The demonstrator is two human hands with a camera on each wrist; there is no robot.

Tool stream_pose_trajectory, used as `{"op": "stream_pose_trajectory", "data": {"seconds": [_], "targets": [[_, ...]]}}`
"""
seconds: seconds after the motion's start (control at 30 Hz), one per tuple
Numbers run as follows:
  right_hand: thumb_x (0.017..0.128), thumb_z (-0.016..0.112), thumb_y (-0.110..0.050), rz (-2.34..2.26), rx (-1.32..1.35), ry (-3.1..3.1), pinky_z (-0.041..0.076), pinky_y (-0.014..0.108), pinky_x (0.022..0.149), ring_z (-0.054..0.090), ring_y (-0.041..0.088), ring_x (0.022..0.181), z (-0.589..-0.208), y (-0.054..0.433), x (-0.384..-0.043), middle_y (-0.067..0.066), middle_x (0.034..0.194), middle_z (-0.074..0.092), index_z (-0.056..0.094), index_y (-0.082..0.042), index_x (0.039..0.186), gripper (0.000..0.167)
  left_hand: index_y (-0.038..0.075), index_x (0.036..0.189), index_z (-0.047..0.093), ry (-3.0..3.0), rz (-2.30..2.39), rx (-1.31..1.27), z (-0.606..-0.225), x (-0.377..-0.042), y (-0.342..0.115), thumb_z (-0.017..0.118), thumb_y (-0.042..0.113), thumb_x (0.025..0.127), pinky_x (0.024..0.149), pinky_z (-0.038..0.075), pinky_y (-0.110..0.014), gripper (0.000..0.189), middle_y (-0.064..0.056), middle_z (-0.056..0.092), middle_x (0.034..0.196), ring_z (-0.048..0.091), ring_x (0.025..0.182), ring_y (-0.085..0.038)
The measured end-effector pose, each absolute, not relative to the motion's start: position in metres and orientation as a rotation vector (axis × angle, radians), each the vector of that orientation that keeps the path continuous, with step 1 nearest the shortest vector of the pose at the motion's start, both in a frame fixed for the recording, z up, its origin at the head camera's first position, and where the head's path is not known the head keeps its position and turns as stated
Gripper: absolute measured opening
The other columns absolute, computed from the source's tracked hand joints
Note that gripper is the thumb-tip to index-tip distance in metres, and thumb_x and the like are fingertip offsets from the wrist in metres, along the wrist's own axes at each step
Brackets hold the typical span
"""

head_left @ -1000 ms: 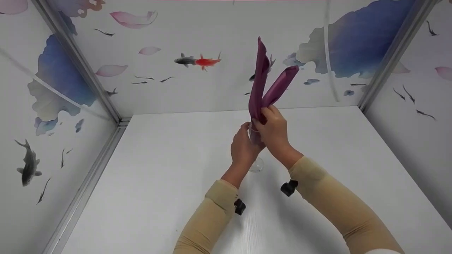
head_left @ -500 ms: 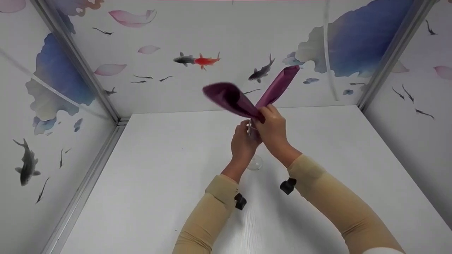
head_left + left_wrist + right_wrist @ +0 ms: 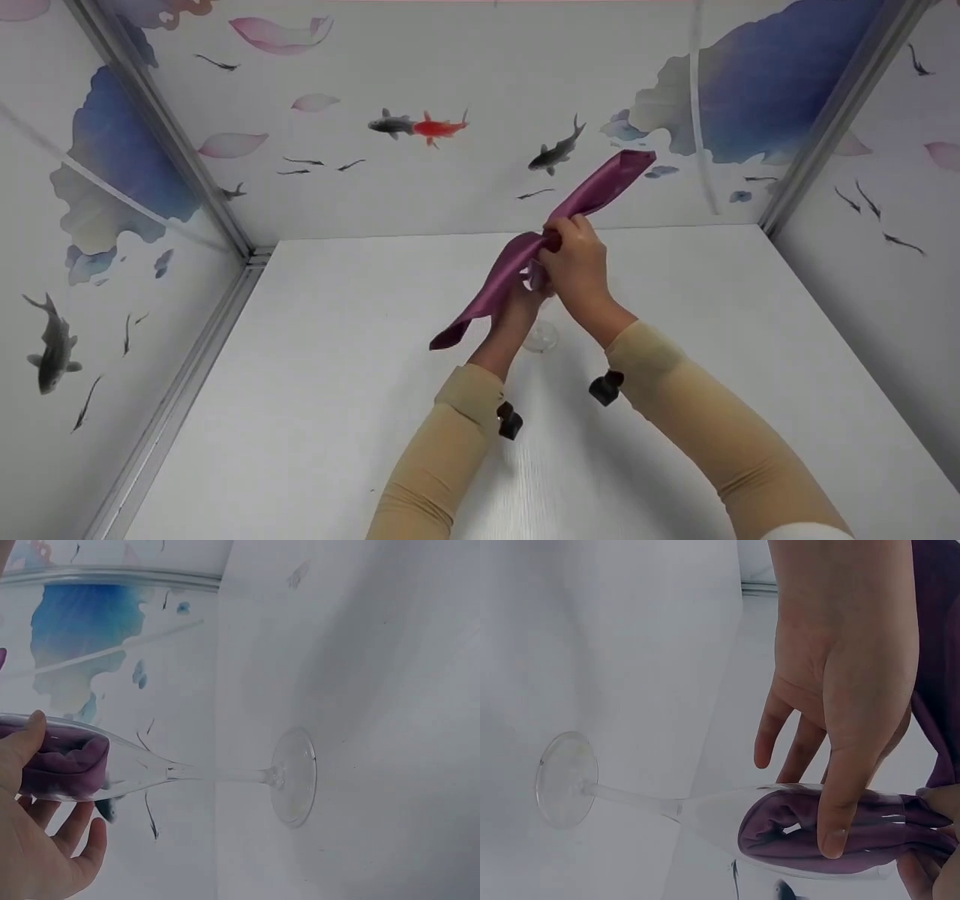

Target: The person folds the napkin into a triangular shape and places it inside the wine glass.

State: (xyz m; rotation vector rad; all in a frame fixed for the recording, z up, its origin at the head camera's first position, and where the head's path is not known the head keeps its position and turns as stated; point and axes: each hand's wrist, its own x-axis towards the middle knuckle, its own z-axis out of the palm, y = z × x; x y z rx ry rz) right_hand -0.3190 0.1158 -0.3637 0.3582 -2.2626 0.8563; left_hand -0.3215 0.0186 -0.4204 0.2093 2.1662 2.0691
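A clear stemmed glass, a champagne flute, has the folded middle of a purple cloth napkin stuffed into its bowl. Its round foot shows below the hands against the white table. My left hand holds the bowl, thumb on one side and fingers on the other; in the right wrist view the left hand reaches in from the top. At the rim, my right hand pinches the napkin. One napkin end points up to the right; the other hangs down left, over my left hand.
The white tabletop runs back to a white wall painted with fish, petals and blue leaves. Metal frame rails edge the side panels. Each wrist wears a small black camera.
One napkin end, upright at first, has swung left and now droops over my left hand. The other end tilts slightly further right. Both hands stay at the glass.
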Motion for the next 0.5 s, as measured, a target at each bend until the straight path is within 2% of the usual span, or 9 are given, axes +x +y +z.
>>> {"op": "stream_pose_trajectory", "data": {"seconds": [0.03, 0.1, 0.17, 0.33, 0.5], "targets": [[0.079, 0.076, -0.002, 0.862, 0.360, -2.274, 0.052, 0.041, 0.075, 0.059, 0.028, 0.084, -0.363, 0.117, -0.319, 0.014, 0.093, 0.058, 0.068, 0.001, 0.100, 0.022, -0.001, 0.112, 0.052, 2.672, 1.669, 0.230, -0.422, -0.321, 0.018, 0.067, 0.005, 0.090, 0.085, 0.043, -0.017, 0.028, -0.006, 0.055, 0.107, 0.054, 0.098, -0.015], [0.079, 0.079, -0.006, 0.867, 0.366, -2.297, 0.052, 0.041, 0.076, 0.058, 0.028, 0.085, -0.362, 0.118, -0.318, 0.015, 0.095, 0.057, 0.068, 0.001, 0.102, 0.026, 0.002, 0.123, 0.049, 2.945, 1.688, 0.227, -0.425, -0.322, 0.018, 0.076, 0.010, 0.085, 0.083, 0.046, -0.017, 0.048, -0.005, 0.058, 0.114, 0.058, 0.100, -0.014], [0.080, 0.080, -0.010, 0.874, 0.377, -2.314, 0.051, 0.041, 0.075, 0.057, 0.027, 0.084, -0.362, 0.119, -0.317, 0.015, 0.096, 0.056, 0.067, 0.001, 0.104, 0.029, 0.004, 0.129, 0.046, 3.019, 1.655, 0.283, -0.427, -0.322, 0.016, 0.078, 0.012, 0.083, 0.089, 0.048, -0.025, 0.057, -0.007, 0.057, 0.121, 0.059, 0.107, -0.020], [0.084, 0.077, -0.017, 0.856, 0.406, -2.323, 0.046, 0.042, 0.073, 0.053, 0.028, 0.080, -0.362, 0.122, -0.314, 0.014, 0.092, 0.055, 0.067, 0.000, 0.103, 0.027, 0.007, 0.132, 0.043, 2.953, 1.686, 0.302, -0.426, -0.325, 0.014, 0.072, 0.011, 0.089, 0.094, 0.046, -0.027, 0.053, -0.008, 0.057, 0.126, 0.058, 0.113, -0.021], [0.086, 0.070, -0.016, 0.750, 0.388, -2.349, 0.046, 0.046, 0.077, 0.055, 0.030, 0.084, -0.362, 0.128, -0.313, 0.015, 0.093, 0.059, 0.068, -0.002, 0.108, 0.026, 0.009, 0.134, 0.046, 2.905, 1.734, 0.238, -0.424, -0.329, 0.013, 0.071, 0.014, 0.091, 0.095, 0.046, -0.026, 0.050, -0.007, 0.056, 0.132, 0.057, 0.117, -0.022]]}}
